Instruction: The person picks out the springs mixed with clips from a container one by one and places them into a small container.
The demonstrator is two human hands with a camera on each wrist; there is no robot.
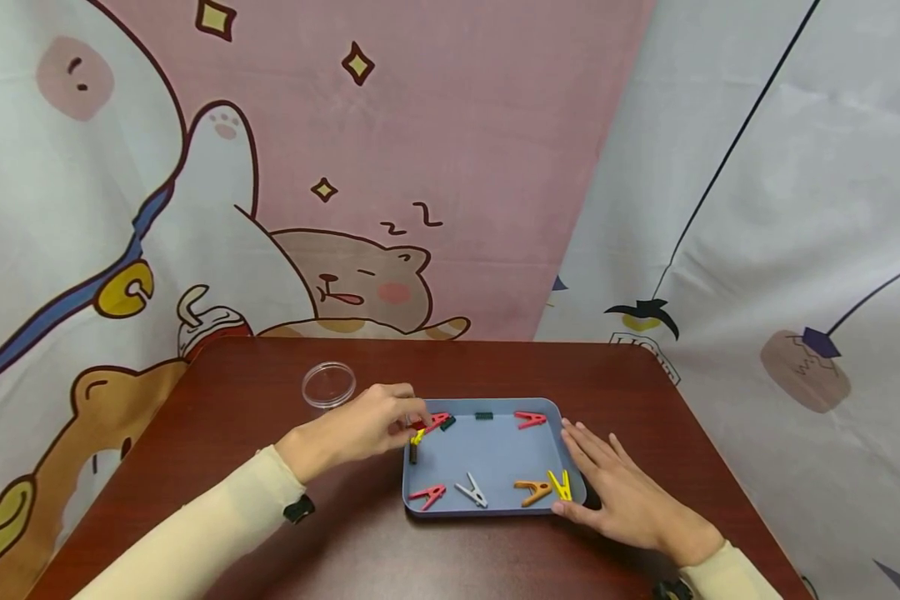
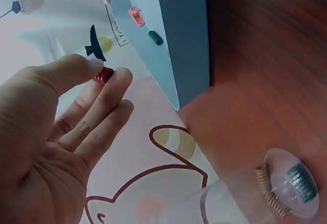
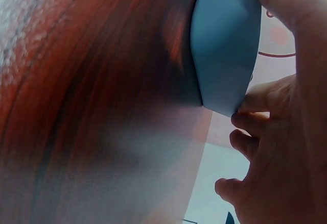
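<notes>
Over the left side of a blue-grey tray, my left hand pinches a small red coil spring between thumb and fingertip. Below its fingers lie a red clothespin, a dark green spring, a yellow piece and a dark brown piece. My right hand rests against the tray's right side, fingers extended along the rim and thumb at the near corner. In the right wrist view its fingertips touch the tray's edge.
A clear round container stands left of the tray; tan springs and a green one show in it. Around the tray lie red, white, orange and yellow clothespins, plus a green spring.
</notes>
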